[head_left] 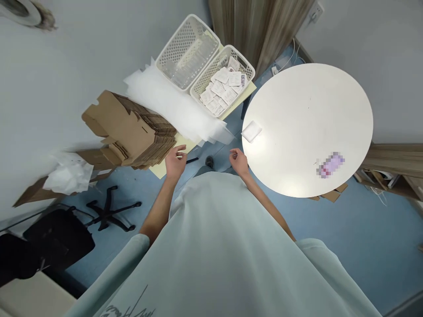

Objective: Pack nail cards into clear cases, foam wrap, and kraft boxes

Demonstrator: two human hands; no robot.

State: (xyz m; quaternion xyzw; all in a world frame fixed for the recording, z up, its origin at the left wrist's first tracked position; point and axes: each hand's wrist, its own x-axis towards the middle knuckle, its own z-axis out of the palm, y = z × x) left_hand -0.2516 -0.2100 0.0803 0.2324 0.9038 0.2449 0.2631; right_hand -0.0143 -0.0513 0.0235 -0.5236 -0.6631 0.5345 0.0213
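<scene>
My left hand [176, 164] hovers beside the stack of flat brown cardboard boxes [132, 132], its fingers loosely curved and apart with nothing between them. Near the left edge of the round white table [307, 110] is my right hand [239, 163], fingers bent but loosely apart; no object shows in it. A small white folded packet [251, 131] lies on that table just beyond the right hand. Translucent white sheets [178, 105] are spread in a pile between the boxes and two baskets.
One white basket [187, 26] holds clear plastic pieces; the other basket [246, 66] holds many small white printed packets [220, 90]. A pixelated purple item [330, 165] lies on the round table. Crumpled white wrapping [68, 174] and a black wheeled chair base [107, 211] are at left.
</scene>
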